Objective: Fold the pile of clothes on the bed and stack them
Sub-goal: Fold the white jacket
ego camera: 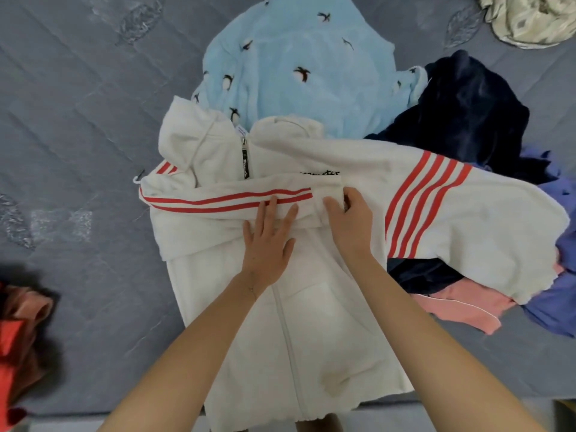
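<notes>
Jacket: white zip-front jacket with red stripes [299, 322] lies front-up in the centre of the frame, hem at the bottom edge, collar and black zip pull toward the top.
Folded sleeve: one sleeve with two red stripes [224, 199] is laid straight across the chest, cuff ending at centre.
Other sleeve: it spreads out to the right, four red bands on it, draped over the pile.
Left hand [268, 241]: flat and spread wide, palm down on the folded sleeve and the jacket front.
Right hand [352, 222]: fingers curled, pinching the cuff of the folded sleeve.
Pile: light blue fleece with small dark birds [296, 63] sits above the collar; a dark navy garment [467, 113] to its right; purple cloth [558, 294] and a pink piece [461, 307] peek from under the spread sleeve at right.
Surface: grey quilted bed cover with a faint leaf pattern [78, 120] fills the frame.
Corners: cream patterned cloth [526, 20] bunched upper right; red-orange fabric [18, 332] at the lower left edge.
</notes>
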A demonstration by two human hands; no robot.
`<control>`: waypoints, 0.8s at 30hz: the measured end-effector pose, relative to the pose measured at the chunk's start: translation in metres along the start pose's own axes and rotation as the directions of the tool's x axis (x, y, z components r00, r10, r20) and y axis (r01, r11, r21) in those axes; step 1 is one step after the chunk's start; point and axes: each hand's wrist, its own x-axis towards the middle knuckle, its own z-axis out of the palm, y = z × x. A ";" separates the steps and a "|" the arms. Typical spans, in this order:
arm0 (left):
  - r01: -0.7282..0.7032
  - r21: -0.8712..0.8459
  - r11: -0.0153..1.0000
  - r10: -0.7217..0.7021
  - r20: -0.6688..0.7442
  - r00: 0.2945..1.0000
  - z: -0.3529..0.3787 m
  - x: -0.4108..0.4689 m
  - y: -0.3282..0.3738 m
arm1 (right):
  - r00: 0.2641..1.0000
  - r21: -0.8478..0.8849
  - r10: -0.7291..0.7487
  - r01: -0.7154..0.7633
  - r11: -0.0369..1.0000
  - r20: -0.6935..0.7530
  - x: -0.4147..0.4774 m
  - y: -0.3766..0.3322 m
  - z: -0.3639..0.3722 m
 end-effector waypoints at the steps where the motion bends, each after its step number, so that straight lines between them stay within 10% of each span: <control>1: 0.008 0.004 1.000 -0.008 0.035 0.999 -0.001 0.000 0.000 | 1.000 -0.006 -0.010 0.010 1.000 0.007 -0.001 0.002 -0.001; 10: -0.072 0.077 0.994 0.084 -0.175 0.981 -0.025 -0.005 0.005 | 0.943 -0.366 -0.334 0.313 0.876 0.008 -0.022 0.008 -0.002; 16: -0.172 0.256 0.951 0.238 -0.251 0.938 -0.045 0.009 0.034 | 0.919 -0.670 -0.386 0.337 0.662 0.080 -0.033 0.015 -0.033; 24: -0.218 0.296 0.930 0.291 -0.228 0.929 -0.050 0.031 0.097 | 0.925 -0.730 -0.374 0.210 0.650 -0.068 -0.030 0.025 -0.098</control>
